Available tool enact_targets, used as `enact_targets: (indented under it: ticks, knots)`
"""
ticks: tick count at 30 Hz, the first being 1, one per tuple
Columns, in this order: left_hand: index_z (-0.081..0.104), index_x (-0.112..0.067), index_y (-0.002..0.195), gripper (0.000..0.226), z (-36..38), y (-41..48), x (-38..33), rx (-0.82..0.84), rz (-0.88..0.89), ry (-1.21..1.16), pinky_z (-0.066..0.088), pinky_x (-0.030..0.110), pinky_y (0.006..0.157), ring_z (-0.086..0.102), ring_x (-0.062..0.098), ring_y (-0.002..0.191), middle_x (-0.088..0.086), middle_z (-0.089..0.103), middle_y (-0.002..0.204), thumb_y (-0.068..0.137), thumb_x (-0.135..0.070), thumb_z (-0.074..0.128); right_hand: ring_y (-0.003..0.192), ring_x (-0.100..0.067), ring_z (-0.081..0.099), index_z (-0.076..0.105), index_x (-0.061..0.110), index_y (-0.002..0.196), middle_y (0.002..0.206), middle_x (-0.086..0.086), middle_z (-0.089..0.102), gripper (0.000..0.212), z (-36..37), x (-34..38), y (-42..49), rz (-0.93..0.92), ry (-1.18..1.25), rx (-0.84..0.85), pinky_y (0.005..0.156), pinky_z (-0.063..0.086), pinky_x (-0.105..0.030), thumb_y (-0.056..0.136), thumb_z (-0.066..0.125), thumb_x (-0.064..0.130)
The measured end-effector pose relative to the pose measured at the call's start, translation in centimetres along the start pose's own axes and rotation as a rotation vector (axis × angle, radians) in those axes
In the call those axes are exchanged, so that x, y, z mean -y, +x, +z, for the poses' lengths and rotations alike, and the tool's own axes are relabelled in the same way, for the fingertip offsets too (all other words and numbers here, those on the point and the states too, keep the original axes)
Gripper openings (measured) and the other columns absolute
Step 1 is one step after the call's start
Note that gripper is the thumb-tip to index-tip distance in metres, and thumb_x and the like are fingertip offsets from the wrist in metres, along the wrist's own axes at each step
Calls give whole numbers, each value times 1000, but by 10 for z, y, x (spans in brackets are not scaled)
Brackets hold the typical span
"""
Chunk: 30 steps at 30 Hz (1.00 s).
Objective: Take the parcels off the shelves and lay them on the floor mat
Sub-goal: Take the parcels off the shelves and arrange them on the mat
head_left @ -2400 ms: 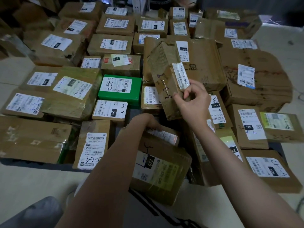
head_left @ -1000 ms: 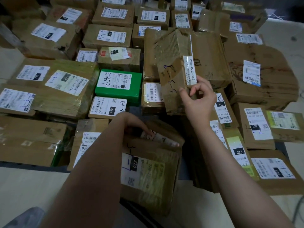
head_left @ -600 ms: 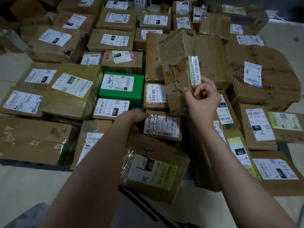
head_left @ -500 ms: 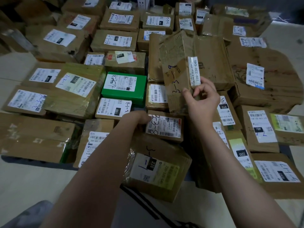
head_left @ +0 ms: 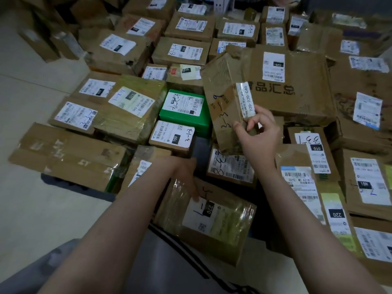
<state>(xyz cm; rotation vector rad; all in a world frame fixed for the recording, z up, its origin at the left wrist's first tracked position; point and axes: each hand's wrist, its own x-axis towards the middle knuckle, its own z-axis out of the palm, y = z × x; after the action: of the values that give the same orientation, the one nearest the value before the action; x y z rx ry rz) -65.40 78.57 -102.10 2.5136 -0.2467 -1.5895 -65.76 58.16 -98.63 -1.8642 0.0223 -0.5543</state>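
Right hand [head_left: 257, 132] fingers pinching tilted parcel [head_left: 224, 107] edge, left hand [head_left: 186, 179] fingers flat on wrapped parcel [head_left: 214, 221], floor [head_left: 42, 209] leftward

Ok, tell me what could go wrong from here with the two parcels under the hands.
The right hand pinches the tall brown cardboard parcel marked 3-3-9 only at its lower corner. Tilted, it may slip and drop onto the flat brown parcel marked 3-3-8 below.
The left hand rests flat on the film-wrapped brown parcel with the 220 label, which sits at the pile's near edge. It might slide off.
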Motion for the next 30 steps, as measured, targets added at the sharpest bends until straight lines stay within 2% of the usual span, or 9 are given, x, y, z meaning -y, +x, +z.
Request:
enact_targets:
  ticks: [5,8,12,14,16,18,22,26,30]
  knots:
    - [32,-22,145,127,11,18,18,-147,28,-410,50,28,74,55,14,100,3,54,136,39,-67,86,125,-12,54,49,12,64,118,-1,64,31,2,-2,-1,-9,-35,22,90,51,-21,76,77,7]
    - [36,-15,142,109,19,26,20,-220,26,-481,49,30,78,55,20,108,4,52,134,57,-63,84,125,-12,55,49,13,63,115,1,64,31,5,-4,-4,19,-33,-13,94,50,-24,76,77,7]
    - [53,-13,109,45,18,26,28,-472,102,-444,44,27,69,56,20,95,2,58,103,81,-39,77,125,-13,56,48,6,64,112,3,66,32,17,-5,-12,19,-43,-49,83,47,-11,78,75,12]
    - [54,-13,93,24,4,21,36,-666,151,-459,47,30,67,59,23,88,3,62,92,83,-22,74,124,-14,57,47,5,64,109,1,67,33,24,-5,-14,26,-63,-78,79,49,-13,78,76,15]
    - [55,-14,95,31,-14,18,44,-864,136,-342,51,37,77,58,25,93,4,61,98,77,-25,77,121,-14,58,47,6,64,103,-2,68,34,31,-5,-14,42,-83,-107,76,50,-17,78,77,15]
    - [51,-14,114,59,-29,21,49,-958,51,-68,46,39,90,49,26,109,6,54,116,71,-41,81,114,-11,60,47,9,65,96,-5,67,34,36,-5,-14,72,-112,-142,73,48,-14,77,78,16]
    - [31,-11,139,100,-38,36,50,-715,-127,238,36,45,108,32,36,133,13,35,141,64,-47,86,94,-3,56,49,13,66,90,-3,61,33,38,-1,-13,149,-151,-200,80,50,-29,76,78,22]
    - [27,-12,143,103,-46,38,47,-686,-148,371,34,51,112,29,35,137,13,31,145,65,-40,87,102,-15,59,52,9,67,91,-4,61,31,30,4,-11,185,-130,-213,79,37,-6,77,78,22]
    - [29,-21,143,101,-47,38,31,-620,-74,425,26,67,111,19,38,141,14,24,148,63,-39,87,106,-23,61,52,10,67,97,-13,65,30,20,5,-9,216,-130,-248,73,32,2,77,79,20]
